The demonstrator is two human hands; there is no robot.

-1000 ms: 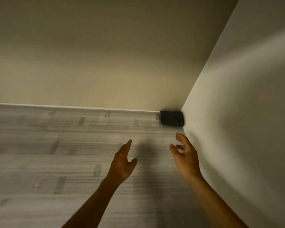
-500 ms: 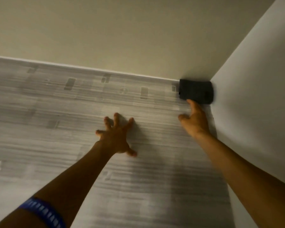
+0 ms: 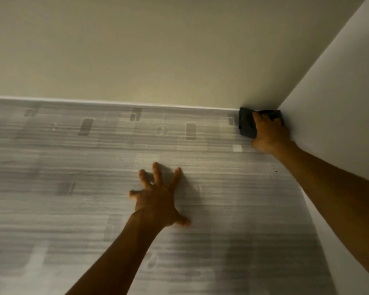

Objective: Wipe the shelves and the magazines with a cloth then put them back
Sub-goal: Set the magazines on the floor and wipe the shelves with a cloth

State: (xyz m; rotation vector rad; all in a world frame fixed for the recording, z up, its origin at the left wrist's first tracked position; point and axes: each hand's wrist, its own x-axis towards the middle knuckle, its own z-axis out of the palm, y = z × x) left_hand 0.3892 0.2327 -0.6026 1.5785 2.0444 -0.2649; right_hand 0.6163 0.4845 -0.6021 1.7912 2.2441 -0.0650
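Two hands: both are on the shelf (image 3: 73, 209), a grey streaked surface that runs back to a pale rear wall (image 3: 158, 50) and meets a white side wall (image 3: 339, 103) on the right.
Cloth place: the dark cloth (image 3: 246, 124) lies folded in the far right corner of the shelf, touching or just beside both walls.
Right hand: the right hand (image 3: 270, 133) lies on top of the cloth, fingers reaching over it toward the corner; whether they curl round it or only press on it flat, I cannot tell, as the hand is blurred.
Left hand: the left hand (image 3: 158, 199) is spread flat on the shelf, fingers straight and apart, holding nothing, well apart from the cloth.
Cloth axis: it shows as a squat dark block, its long side running roughly left to right along the rear wall; the visible left edge faces the open shelf.
Magazines: none in view.
Risk, unfolding: a pinch at one layer could let the fold fall open as the cloth is dragged out.
Risk, corner: with the cloth tight against two walls, the fingers may slip off and leave it behind.
Risk, reach: the right arm is far extended, so pressure may be weak and the wipe patchy; the braced left hand likely guards against that.
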